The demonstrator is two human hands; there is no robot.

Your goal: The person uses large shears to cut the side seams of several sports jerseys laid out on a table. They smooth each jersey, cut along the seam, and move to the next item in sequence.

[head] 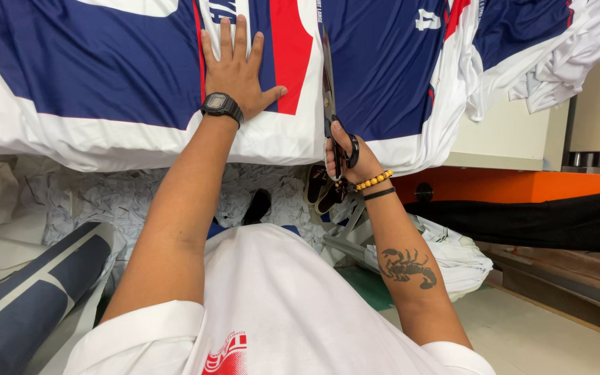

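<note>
Currently printed fabric [140, 76] is pinned flat by the left hand [234, 69], scissors [329, 90] are clamped in the right hand [345, 156]; slack cloth could likely skew the cut.

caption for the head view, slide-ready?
Left hand flat on blue, white and red printed fabric while right hand cuts it with scissors.

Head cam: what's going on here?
A person is cutting printed fabric, blue, white and red, spread over a table edge. The left hand lies flat on the cloth, fingers spread, pinning it down. The right hand grips a pair of scissors whose blades run up along a white strip between printed panels. Paper scraps cover the floor below, and a rolled blue bolt lies at lower left.
</note>
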